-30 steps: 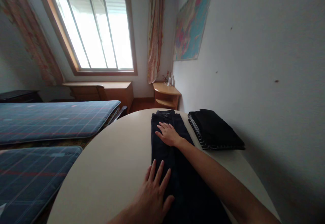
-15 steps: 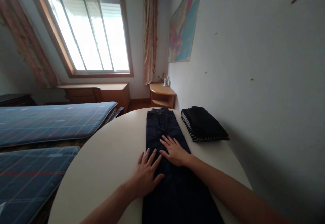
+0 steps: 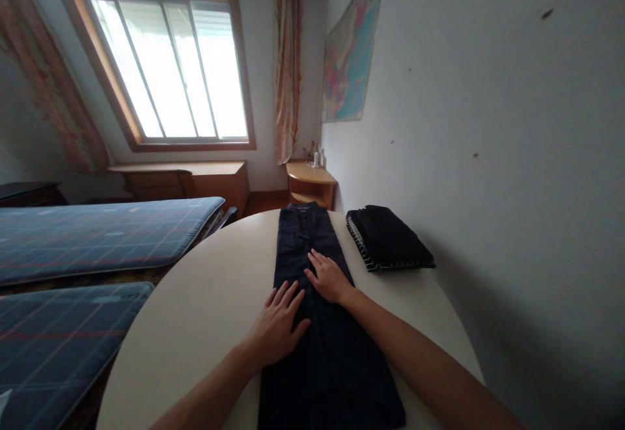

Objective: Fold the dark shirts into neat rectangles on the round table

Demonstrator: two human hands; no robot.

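Dark garment [image 3: 329, 358] has slid slightly toward far edge of surface [image 3: 190, 313]. Left hand [image 3: 276, 331] and right hand [image 3: 331, 280] open, palms down, garment beneath. Judged risk: uneven forward pressure could wrinkle it or push its top overboard.

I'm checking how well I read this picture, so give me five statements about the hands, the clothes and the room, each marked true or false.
1. The left hand and the right hand both have fingers on the dark garment. True.
2. The right hand is closer to the wearer than the left hand. False: it is farther up the dark garment.
3. The black folded pile lies to the right of the dark garment. True.
4. The table has a square edge. False: the table has a rounded edge.
5. The map covers the window. False: the map is on the right-hand wall.
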